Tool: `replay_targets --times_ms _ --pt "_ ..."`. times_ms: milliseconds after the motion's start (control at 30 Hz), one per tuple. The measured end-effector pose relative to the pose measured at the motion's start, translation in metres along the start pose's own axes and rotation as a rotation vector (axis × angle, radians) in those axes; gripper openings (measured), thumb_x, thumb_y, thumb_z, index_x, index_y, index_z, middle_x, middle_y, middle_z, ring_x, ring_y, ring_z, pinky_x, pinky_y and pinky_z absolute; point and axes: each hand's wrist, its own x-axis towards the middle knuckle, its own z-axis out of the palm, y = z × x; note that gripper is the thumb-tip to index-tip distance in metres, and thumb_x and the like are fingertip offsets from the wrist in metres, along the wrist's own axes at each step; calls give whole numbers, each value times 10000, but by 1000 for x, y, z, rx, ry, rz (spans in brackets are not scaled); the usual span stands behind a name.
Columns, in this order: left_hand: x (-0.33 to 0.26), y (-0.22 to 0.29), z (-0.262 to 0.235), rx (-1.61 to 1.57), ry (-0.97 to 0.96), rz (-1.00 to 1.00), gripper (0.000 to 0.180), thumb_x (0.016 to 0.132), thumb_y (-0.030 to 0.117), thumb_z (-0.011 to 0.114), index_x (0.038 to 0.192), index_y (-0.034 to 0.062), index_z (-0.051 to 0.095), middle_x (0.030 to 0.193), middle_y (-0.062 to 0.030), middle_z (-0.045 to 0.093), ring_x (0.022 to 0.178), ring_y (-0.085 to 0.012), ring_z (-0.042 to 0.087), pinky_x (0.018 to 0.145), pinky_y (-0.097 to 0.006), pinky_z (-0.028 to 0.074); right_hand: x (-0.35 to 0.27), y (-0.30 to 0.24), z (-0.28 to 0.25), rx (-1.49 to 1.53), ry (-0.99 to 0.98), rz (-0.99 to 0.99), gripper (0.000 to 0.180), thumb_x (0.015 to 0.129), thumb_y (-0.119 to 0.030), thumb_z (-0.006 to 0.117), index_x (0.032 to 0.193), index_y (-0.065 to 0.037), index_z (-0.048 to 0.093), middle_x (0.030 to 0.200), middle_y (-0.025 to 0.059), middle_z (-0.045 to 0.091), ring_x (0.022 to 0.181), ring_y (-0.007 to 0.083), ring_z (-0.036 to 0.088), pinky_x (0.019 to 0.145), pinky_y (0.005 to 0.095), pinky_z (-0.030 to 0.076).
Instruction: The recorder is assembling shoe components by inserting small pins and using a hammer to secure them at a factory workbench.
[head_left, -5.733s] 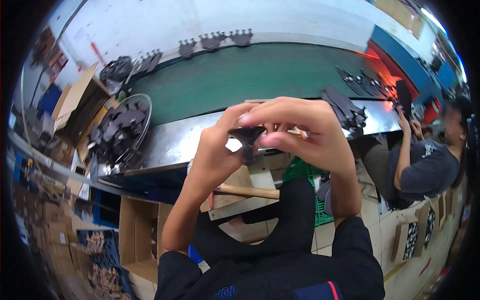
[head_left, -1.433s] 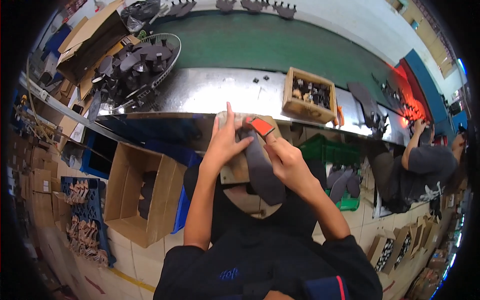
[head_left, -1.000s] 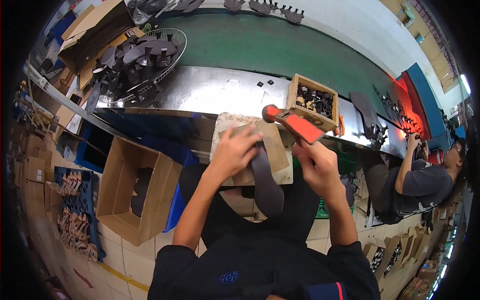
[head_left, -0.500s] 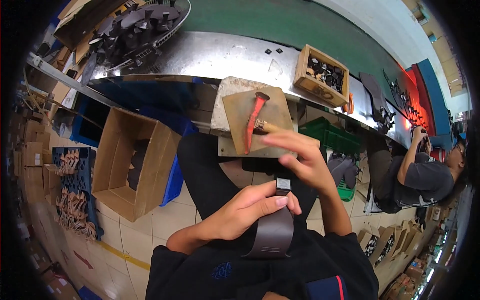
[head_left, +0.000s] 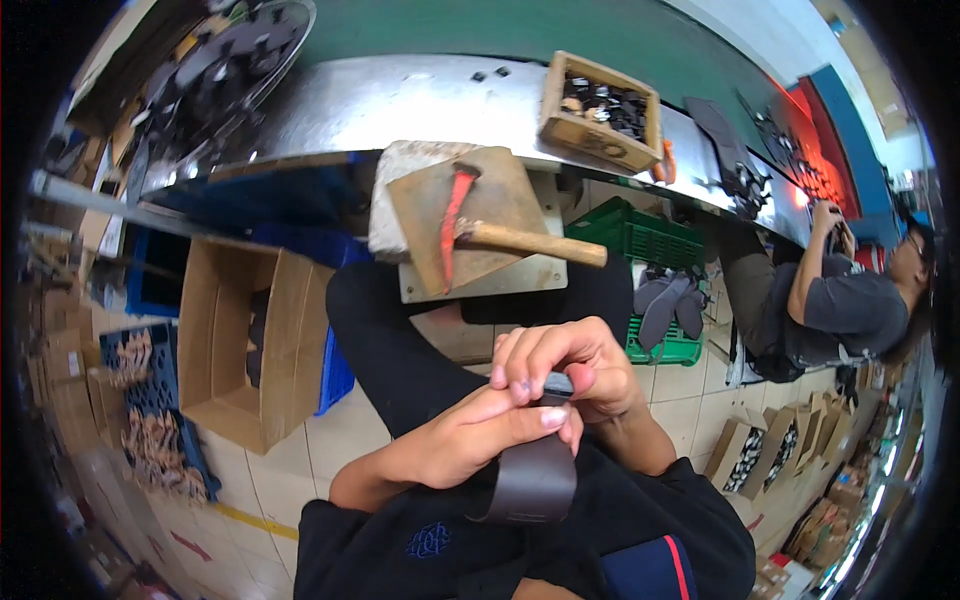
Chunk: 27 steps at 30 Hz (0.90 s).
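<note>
My left hand (head_left: pixel 465 435) is closed round a dark brown shoe sole (head_left: pixel 538 484) close to my lap, its curved broad part hanging toward me. The small heel end with a grey flat tip (head_left: pixel 558 384) points upward between my hands. At that tip, my right hand (head_left: pixel 580 370) is closed, thumb and fingers pressed against the heel's sides. Beyond them a hammer (head_left: pixel 535 242) with a red head and wooden handle lies on a brown board (head_left: pixel 420 205). The board rests on a pale stone block (head_left: pixel 388 225) over a small stand.
A wooden box (head_left: pixel 600 147) of small dark pieces stands on the metal bench edge (head_left: pixel 400 105), near orange-handled pliers (head_left: pixel 669 160). A rack of soles (head_left: pixel 215 75) is far left. An open cardboard box (head_left: pixel 222 340) sits at left, a green crate (head_left: pixel 655 235) at right. Another person (head_left: pixel 850 300) works at far right.
My right hand has left the hammer's handle and come down to the heel tip beside my left hand. The hammer lies still on the board. The view has shifted slightly.
</note>
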Motion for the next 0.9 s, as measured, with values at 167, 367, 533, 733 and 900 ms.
replay_targets --times_ms 167,367,533,733,900 --pt "28 8 -21 -184 98 -41 312 977 276 519 912 -18 603 953 -188 647 856 -242 618 784 -320 500 -5 -8 -33 -51 145 294 574 936 -519 628 1167 6 651 1085 123 686 1063 215 631 943 350 499" --pt "-3 96 -114 686 1112 856 377 1031 370 514 989 8 609 1020 -112 626 921 -189 596 869 -328 496 -56 -105 -192 -1479 984 -165 316 955 -199 668 1200 0 651 1094 121 684 930 192 673 821 334 548" --pt "-97 234 -247 974 1607 1082 713 1007 542 512 1336 -89 471 1381 -235 500 1288 -340 498 1076 -442 425 -111 -229 -330 -2249 1322 -188 502 878 -412 708 1211 -43 637 1081 191 628 963 387 612 837 449 498" --pt "-62 220 -233 1906 2174 1146 978 865 542 718 1461 -88 267 1400 -325 383 1316 -467 388 1153 -522 282 -34 -238 -354 -2033 1039 -109 342 837 -328 718 925 -4 649 728 122 649 686 312 645 619 410 492" --pt "137 108 -79 1568 828 851 1159 735 168 846 1570 8 59 1638 -222 105 1524 -361 103 1236 -454 102 45 -185 -172 -652 786 -246 262 937 -259 720 853 -51 585 606 -21 553 467 32 483 449 191 386"
